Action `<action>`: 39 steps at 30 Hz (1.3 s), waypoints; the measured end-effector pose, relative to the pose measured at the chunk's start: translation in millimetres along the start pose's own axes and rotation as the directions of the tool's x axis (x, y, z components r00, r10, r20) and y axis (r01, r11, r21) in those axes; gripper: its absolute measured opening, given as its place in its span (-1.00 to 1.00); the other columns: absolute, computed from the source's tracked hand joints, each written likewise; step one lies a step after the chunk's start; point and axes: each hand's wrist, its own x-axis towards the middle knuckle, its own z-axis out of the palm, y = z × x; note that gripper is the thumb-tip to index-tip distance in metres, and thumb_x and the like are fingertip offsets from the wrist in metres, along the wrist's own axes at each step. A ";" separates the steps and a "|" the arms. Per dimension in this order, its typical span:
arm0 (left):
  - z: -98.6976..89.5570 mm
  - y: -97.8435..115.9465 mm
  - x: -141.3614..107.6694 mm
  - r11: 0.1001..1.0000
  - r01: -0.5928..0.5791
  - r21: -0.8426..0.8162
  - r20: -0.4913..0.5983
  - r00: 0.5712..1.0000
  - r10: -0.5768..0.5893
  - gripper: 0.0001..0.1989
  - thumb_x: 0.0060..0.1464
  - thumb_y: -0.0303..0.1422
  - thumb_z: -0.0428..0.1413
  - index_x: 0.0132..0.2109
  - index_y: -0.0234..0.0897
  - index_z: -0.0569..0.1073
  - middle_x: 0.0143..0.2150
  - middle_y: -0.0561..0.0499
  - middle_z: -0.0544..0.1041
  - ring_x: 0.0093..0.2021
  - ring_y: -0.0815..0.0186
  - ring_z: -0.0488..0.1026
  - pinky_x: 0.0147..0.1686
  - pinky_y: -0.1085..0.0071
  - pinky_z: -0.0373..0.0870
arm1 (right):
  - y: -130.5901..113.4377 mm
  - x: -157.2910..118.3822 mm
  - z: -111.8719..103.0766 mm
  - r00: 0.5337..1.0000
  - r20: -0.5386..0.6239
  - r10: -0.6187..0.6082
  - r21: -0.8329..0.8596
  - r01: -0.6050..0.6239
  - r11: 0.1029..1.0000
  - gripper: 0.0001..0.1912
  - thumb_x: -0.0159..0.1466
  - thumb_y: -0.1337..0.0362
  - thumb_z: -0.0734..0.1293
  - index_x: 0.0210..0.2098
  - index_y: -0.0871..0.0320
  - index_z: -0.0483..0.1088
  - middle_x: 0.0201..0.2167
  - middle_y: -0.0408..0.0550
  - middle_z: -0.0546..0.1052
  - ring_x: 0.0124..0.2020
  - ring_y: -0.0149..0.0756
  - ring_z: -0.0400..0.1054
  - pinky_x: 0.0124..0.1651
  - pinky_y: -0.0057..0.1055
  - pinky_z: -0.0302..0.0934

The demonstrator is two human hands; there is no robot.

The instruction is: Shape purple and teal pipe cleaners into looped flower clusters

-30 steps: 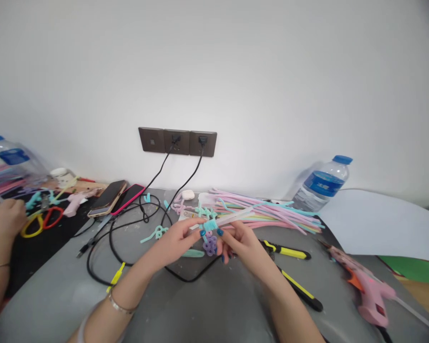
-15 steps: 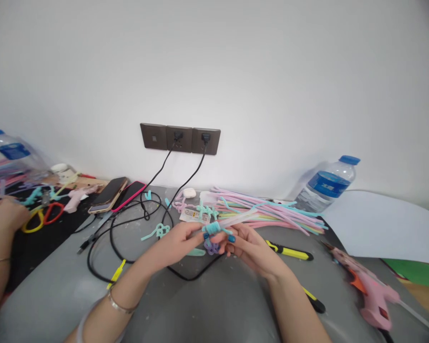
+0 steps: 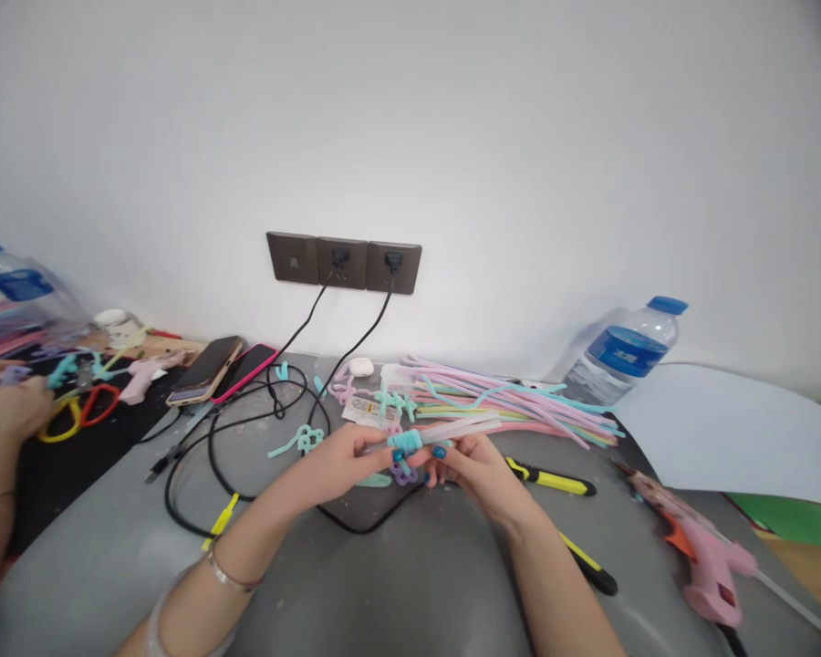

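Note:
Between my two hands is a turquoise pipe cleaner (image 3: 405, 442), wound in a tight coil around whitish translucent sticks (image 3: 462, 427) that point to the right. My left hand (image 3: 335, 470) pinches the coil, its thumb on the near side. My right hand (image 3: 479, 474) is closed just right of the coil, its thumb and fingers at the pipe cleaner's end, which they largely hide. A purple looped pipe-cleaner piece (image 3: 402, 473) shows just below the coil; whether it is held or lies on the table I cannot tell.
Loose pastel pipe cleaners (image 3: 520, 401) lie behind my hands. Right are yellow-black cutters (image 3: 557, 481), a pink glue gun (image 3: 708, 557), white paper (image 3: 718, 429) and a bottle (image 3: 626, 351). Left are black cables (image 3: 212, 456), phones (image 3: 209, 367), scissors (image 3: 75, 415) and another person's hand (image 3: 14, 411).
My right thumb has shifted slightly left, closer to the coil. The turquoise end that stuck out near it is now mostly covered. The other person's hand at the left has moved a little.

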 end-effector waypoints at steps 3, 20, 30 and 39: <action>0.1 -1.0 -0.1 0.997 0.025 -0.069 0.013 1.000 -0.024 -0.55 0.17 -0.01 -0.01 -0.37 -0.36 0.39 -0.54 0.17 0.03 -0.53 0.46 -0.05 -0.57 0.50 -0.12 | 0.5 -0.3 -1.2 1.000 0.027 -0.010 -0.007 0.010 1.000 -0.61 0.18 -0.01 0.42 -0.33 0.24 0.58 -0.42 0.04 0.62 -0.54 -0.37 0.38 -0.44 -0.46 0.22; -1.9 6.8 -5.6 1.000 -0.018 0.004 0.192 0.981 0.017 -0.60 0.20 -0.09 0.00 -0.36 -0.36 0.43 -0.55 0.17 0.06 -0.53 0.47 -0.03 -0.56 0.50 -0.12 | 12.1 -3.6 -2.9 0.994 0.105 0.038 0.155 -0.054 0.987 -0.55 -0.03 0.04 0.56 -0.33 0.18 0.38 -0.54 -0.06 0.59 -0.55 -0.32 0.46 -0.46 -0.42 0.34; -0.5 0.2 -4.9 0.995 0.014 0.101 0.105 0.994 -0.025 -0.64 0.20 -0.16 -0.02 -0.30 -0.38 0.48 -0.53 0.15 0.06 -0.50 0.44 -0.01 -0.54 0.49 -0.11 | 11.0 -1.4 3.8 1.000 0.000 -0.018 0.070 0.018 0.997 -0.61 0.11 -0.02 0.46 -0.31 0.17 0.40 -0.58 -0.12 0.49 -0.55 -0.34 0.38 -0.46 -0.42 0.30; -3.4 0.5 -4.2 0.992 0.080 0.100 0.118 0.989 -0.092 -0.67 0.19 -0.18 -0.02 -0.41 -0.34 0.34 -0.54 0.16 0.02 -0.52 0.46 -0.05 -0.56 0.48 -0.13 | 14.3 0.6 -0.8 0.996 -0.060 -0.068 0.039 0.070 0.997 -0.66 0.09 0.05 0.50 -0.29 0.15 0.46 -0.35 -0.11 0.47 -0.46 -0.39 0.38 -0.35 -0.42 0.34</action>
